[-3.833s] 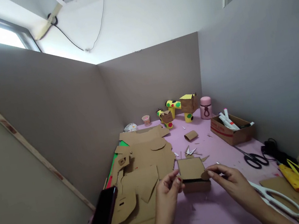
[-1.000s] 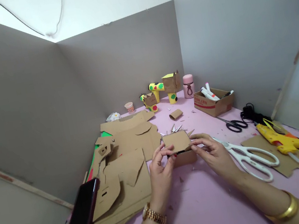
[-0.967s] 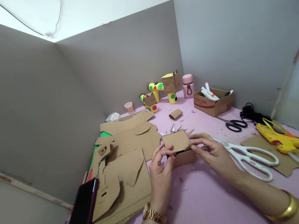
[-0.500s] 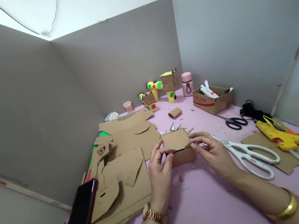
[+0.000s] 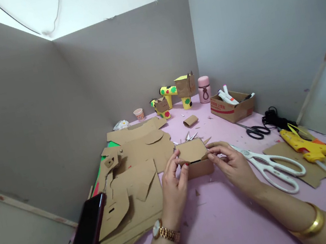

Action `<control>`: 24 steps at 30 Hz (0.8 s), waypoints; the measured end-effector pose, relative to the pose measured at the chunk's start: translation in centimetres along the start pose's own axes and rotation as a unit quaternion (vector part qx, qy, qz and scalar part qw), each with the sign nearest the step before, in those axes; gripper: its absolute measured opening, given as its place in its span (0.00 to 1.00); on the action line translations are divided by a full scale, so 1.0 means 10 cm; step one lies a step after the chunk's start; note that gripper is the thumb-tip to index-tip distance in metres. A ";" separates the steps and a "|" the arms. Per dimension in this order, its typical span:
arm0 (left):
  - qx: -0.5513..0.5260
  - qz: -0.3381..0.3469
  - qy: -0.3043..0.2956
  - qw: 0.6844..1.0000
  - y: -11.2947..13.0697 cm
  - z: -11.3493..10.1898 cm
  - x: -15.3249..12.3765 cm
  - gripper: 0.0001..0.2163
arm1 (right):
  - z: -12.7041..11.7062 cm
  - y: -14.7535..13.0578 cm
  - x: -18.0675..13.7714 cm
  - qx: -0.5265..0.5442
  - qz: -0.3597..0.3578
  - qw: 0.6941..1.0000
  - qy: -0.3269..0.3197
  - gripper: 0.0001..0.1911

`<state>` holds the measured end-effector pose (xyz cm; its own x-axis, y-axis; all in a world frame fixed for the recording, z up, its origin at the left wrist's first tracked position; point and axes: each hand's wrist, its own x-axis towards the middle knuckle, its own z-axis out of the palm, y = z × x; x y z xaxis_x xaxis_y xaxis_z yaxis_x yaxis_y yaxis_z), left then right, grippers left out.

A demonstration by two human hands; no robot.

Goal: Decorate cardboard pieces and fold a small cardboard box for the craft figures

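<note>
A small brown cardboard box [image 5: 201, 169] sits on the pink tabletop in front of me. On its top lies a flat cardboard piece [image 5: 192, 151] with a dark gap along its near edge. My left hand [image 5: 174, 176] pinches the piece's near left corner between thumb and fingers. At the near right corner, my right hand [image 5: 228, 163] grips the same piece with thumb and fingertips. The far side of the box is hidden. White-handled scissors [image 5: 273, 167] lie just right of my right hand.
Cut cardboard sheets [image 5: 137, 156] and a phone [image 5: 83, 241] cover the left side. At right lie a yellow glue gun [image 5: 319, 149], black-handled scissors [image 5: 257, 132] and a box of markers [image 5: 232, 105]. Behind stand cardboard cat figures [image 5: 185, 86], a pink flask [image 5: 204, 89] and a paper cup [image 5: 139, 114].
The view has shifted slightly. Both hands keep their hold on the cardboard piece at its near corners, with hardly any visible movement.
</note>
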<state>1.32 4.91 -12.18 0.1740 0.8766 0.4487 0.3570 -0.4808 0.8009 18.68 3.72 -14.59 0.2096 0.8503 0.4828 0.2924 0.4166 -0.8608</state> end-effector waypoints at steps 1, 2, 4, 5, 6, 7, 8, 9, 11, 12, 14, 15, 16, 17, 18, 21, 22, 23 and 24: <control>0.003 0.000 0.000 1.000 -0.01 0.00 0.00 0.05 | 0.00 0.00 0.00 -0.001 0.000 1.000 0.000 0.10; 0.004 0.000 0.001 1.000 -0.02 0.00 0.00 0.05 | 0.00 0.00 0.00 -0.001 0.000 1.000 0.000 0.10; 0.004 -0.001 0.004 1.000 -0.04 0.01 0.00 0.05 | 0.00 0.01 0.00 -0.001 0.000 1.000 -0.002 0.09; 0.003 -0.002 0.006 1.000 -0.06 0.01 0.00 0.05 | 0.00 0.01 0.00 0.000 0.001 1.000 -0.002 0.09; 0.001 -0.002 0.007 1.000 -0.07 0.01 0.00 0.05 | 0.00 0.01 0.00 0.000 0.001 1.000 -0.001 0.09; 0.000 -0.002 0.008 1.000 -0.08 0.01 0.00 0.05 | 0.00 0.01 -0.01 0.001 0.001 1.000 0.000 0.09; 0.000 -0.002 0.009 1.000 -0.08 0.01 0.00 0.05 | 0.01 0.01 -0.01 0.001 0.001 1.000 0.000 0.09; 0.000 -0.002 0.008 1.000 -0.09 0.02 0.00 0.05 | 0.01 0.01 -0.01 0.001 0.002 1.000 0.000 0.09; 0.002 -0.002 0.009 1.000 -0.09 0.02 0.01 0.05 | 0.01 0.01 -0.01 0.002 0.003 1.000 -0.002 0.09; 0.004 -0.002 0.009 1.000 -0.09 0.01 0.01 0.05 | 0.01 0.00 -0.01 0.002 0.003 1.000 -0.004 0.09; 0.006 -0.002 0.009 1.000 -0.09 0.01 0.01 0.05 | 0.00 0.00 -0.01 0.003 0.005 1.000 -0.009 0.09; 0.007 -0.002 0.009 1.000 -0.09 0.01 0.01 0.05 | 0.00 0.00 -0.01 0.003 0.006 1.000 -0.013 0.10; 0.008 -0.003 0.009 1.000 -0.09 0.02 0.01 0.05 | 0.00 0.01 -0.01 0.003 0.008 1.000 -0.016 0.11; 0.008 -0.003 0.010 1.000 -0.09 0.02 0.00 0.05 | 0.01 0.02 -0.01 0.004 0.012 1.000 -0.018 0.13; 0.008 -0.004 0.010 1.000 -0.09 0.02 0.00 0.05 | 0.01 0.03 -0.01 0.006 0.016 1.000 -0.022 0.17; 0.007 -0.003 0.009 1.000 -0.08 0.02 -0.01 0.05 | 0.05 0.07 -0.01 0.025 0.036 0.998 -0.043 0.33; 0.006 -0.003 0.008 1.000 -0.08 0.01 -0.01 0.05 | 0.07 0.09 0.00 0.037 0.045 0.997 -0.057 0.38; 0.006 -0.002 0.008 1.000 -0.08 0.01 -0.01 0.05 | 0.09 0.12 0.00 0.050 0.055 0.995 -0.073 0.42; 0.006 -0.001 0.007 1.000 -0.08 0.01 -0.01 0.05 | 0.10 0.13 0.01 0.064 0.065 0.992 -0.087 0.46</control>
<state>1.12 5.24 -12.89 0.1607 0.8774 0.4521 0.3682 -0.4783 0.7973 18.14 4.73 -15.85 0.0696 0.9379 0.3398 0.1502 0.3268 -0.9331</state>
